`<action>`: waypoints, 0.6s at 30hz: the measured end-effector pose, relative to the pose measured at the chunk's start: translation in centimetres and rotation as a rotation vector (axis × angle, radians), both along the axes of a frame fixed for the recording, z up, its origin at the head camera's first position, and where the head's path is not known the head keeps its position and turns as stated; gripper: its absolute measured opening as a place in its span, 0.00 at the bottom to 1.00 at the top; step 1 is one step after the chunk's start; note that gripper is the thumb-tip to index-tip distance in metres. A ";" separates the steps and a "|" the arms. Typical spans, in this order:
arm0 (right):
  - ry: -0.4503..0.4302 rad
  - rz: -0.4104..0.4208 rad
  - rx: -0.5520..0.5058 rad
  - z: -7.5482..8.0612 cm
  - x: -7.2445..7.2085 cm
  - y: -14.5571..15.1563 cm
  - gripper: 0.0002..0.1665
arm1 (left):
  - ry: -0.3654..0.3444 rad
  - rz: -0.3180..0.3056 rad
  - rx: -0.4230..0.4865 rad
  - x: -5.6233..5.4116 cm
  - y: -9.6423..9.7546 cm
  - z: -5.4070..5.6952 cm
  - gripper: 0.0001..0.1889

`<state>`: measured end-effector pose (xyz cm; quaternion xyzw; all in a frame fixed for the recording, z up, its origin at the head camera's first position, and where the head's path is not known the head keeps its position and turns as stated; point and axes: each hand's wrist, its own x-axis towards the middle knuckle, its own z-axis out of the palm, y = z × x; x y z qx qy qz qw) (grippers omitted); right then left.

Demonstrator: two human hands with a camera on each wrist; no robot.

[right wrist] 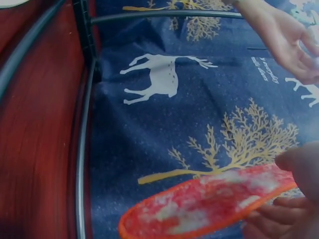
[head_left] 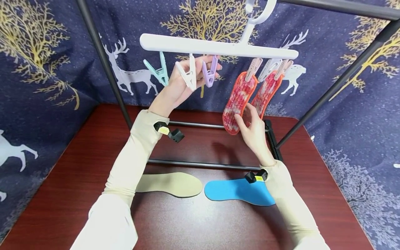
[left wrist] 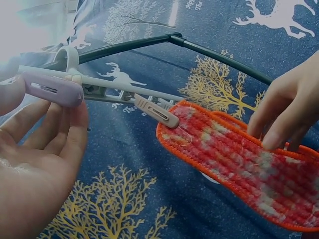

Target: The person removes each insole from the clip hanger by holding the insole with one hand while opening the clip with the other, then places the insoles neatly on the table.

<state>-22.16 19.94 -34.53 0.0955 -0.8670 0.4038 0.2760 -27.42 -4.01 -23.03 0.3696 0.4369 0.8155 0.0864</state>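
Observation:
My left hand (head_left: 184,78) is raised under the white hanger (head_left: 215,48), its thumb and fingers about a purple clothespin (left wrist: 52,89) that hangs from the bar. Beside it dangle a white clothespin (head_left: 189,74) and a teal clothespin (head_left: 160,71). To the right, my right hand (head_left: 254,132) pinches the lower edge of a red mottled insole (head_left: 237,102) with orange trim, thumb on its front. A pinkish clothespin (left wrist: 158,112) clips that insole's top. A second red insole (head_left: 268,88) hangs behind it from another pinkish clothespin (head_left: 283,69), partly hidden by the first.
A beige insole (head_left: 172,184) and a blue insole (head_left: 237,191) lie on the dark red table (head_left: 175,225). A black metal rack (head_left: 103,59) frames the hanger, with low crossbars near the table. Patterned blue cloth (head_left: 72,21) stands behind.

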 end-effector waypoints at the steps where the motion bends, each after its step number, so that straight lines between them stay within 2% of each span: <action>1: 0.005 -0.003 -0.026 0.0 -0.3 -0.2 0.26 | -0.003 -0.003 0.004 0.0 0.0 0.0 0.35; 5: 0.078 -0.045 -0.102 0.2 -0.8 -0.9 0.18 | -0.026 -0.022 0.015 0.0 0.2 0.1 0.45; 8: 0.124 -0.075 -0.110 0.4 -0.7 -1.1 0.13 | -0.057 -0.044 0.012 0.1 0.2 0.1 0.37; 11: 0.139 -0.068 -0.095 0.5 -0.5 -1.2 0.10 | -0.108 -0.102 0.005 -0.2 0.1 -0.1 0.27; 14: 0.146 -0.050 -0.087 0.5 -0.3 -1.2 0.09 | -0.119 -0.136 -0.030 -0.6 0.4 -0.5 0.28; 16: 0.149 -0.047 -0.078 0.5 -0.2 -1.2 0.09 | -0.092 -0.115 -0.067 -0.9 0.9 -0.9 0.27; 18: 0.153 -0.044 -0.064 0.4 -0.1 -1.2 0.08 | -0.068 -0.049 -0.107 -1.2 1.5 -1.2 0.23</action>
